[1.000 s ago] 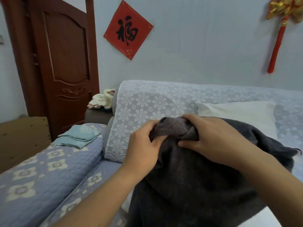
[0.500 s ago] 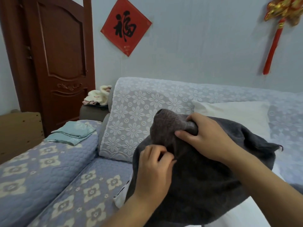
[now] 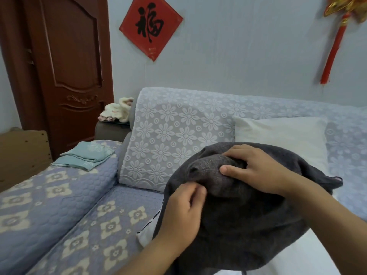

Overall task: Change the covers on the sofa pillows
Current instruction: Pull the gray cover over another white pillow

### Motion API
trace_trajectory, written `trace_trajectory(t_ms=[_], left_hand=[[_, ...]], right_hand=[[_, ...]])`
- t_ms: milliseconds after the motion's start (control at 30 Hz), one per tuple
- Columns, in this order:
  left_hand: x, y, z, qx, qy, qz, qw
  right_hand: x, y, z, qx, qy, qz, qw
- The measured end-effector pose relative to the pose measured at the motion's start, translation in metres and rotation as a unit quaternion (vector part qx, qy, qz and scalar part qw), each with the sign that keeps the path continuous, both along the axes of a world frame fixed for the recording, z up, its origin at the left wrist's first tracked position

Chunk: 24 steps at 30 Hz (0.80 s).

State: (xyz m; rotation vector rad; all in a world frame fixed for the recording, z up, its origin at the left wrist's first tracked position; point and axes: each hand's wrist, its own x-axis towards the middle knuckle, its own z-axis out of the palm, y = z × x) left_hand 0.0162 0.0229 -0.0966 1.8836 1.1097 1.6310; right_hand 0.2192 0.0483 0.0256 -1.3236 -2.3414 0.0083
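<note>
Dark grey cover (image 3: 238, 215): bunched over a white pillow (image 3: 148, 234) on the sofa seat (image 3: 111, 211) before you. Your right hand (image 3: 256, 171) grips its raised corner, fingers curled round the fabric; your left hand (image 3: 182, 211) pinches it just below. Second white pillow (image 3: 282, 135) against the backrest; folded teal cloth (image 3: 87, 155) on the armrest.

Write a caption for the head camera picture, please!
Both hands, left and right, grip a dark grey cover over the sofa.

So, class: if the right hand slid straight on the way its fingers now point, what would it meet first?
The right hand points leftward across the bunched grey cover, so probably more of that cover, then the sofa's lace-draped backrest behind; depth is unclear.
</note>
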Motion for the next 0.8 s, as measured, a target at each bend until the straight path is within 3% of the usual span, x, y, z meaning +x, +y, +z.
trace_trajectory(t_ms=[33,100,133,167,333,533,633,733,800], left_hand=[[0.005,-0.005,0.012,-0.104,-0.169,-0.039,0.979],[0.015,-0.013,0.033,-0.276,-0.429,-0.121,0.851],[0.019,-0.016,0.039,-0.322,-0.483,-0.144,0.801],[0.022,-0.020,0.045,-0.343,-0.494,-0.154,0.784],[0.030,-0.032,0.048,-0.263,-0.386,-0.134,0.874],[0.034,-0.040,0.044,-0.180,-0.327,-0.099,0.922],[0.031,-0.041,0.048,-0.120,-0.252,-0.043,0.959],[0.028,-0.043,0.052,-0.122,-0.270,-0.033,0.954],[0.026,-0.048,0.057,-0.160,-0.363,-0.109,0.911]], right_hand=[[-0.003,0.000,0.001,0.004,0.003,0.004,1.000],[-0.011,-0.001,0.000,0.009,0.027,0.016,0.999],[-0.015,-0.003,0.000,0.002,0.046,0.025,0.999],[-0.018,-0.005,0.000,-0.009,0.060,0.030,0.998],[-0.022,-0.016,0.009,-0.047,0.098,0.082,0.991],[-0.027,-0.031,0.020,-0.164,0.141,0.102,0.971],[-0.032,-0.034,0.021,-0.146,0.077,0.082,0.983],[-0.035,-0.035,0.023,-0.134,0.069,0.076,0.986],[-0.035,-0.033,0.023,-0.138,0.083,0.077,0.984]])
